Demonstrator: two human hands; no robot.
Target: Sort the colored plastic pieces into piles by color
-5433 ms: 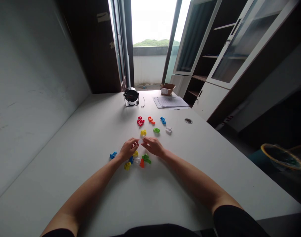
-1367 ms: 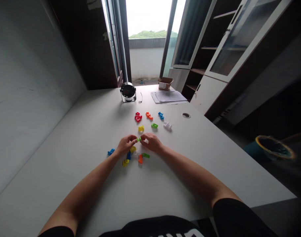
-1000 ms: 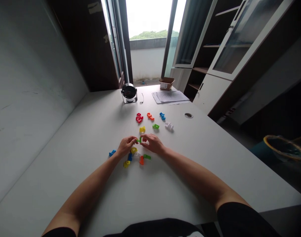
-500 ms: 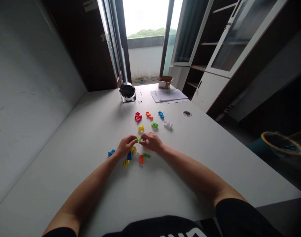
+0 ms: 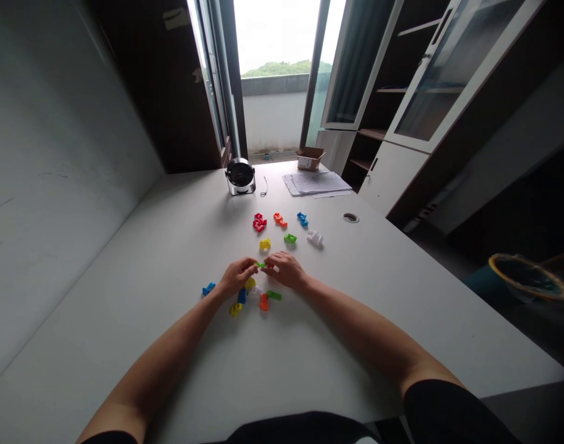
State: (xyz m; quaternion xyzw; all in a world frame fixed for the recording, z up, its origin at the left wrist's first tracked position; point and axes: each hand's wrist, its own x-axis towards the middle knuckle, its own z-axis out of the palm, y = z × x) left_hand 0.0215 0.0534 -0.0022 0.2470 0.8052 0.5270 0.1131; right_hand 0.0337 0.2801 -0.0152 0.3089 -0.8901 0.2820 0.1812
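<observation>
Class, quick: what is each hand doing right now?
Left hand: closed, fingers pinching a green plastic piece.
Right hand: closed, fingers on that same piece.

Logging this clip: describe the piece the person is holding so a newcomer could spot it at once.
On the white table, find the person's left hand and right hand meeting just above a loose cluster of coloured plastic pieces. Pinched between them is a small green plastic piece. Every other piece lies on the table; this one alone is held.
</observation>
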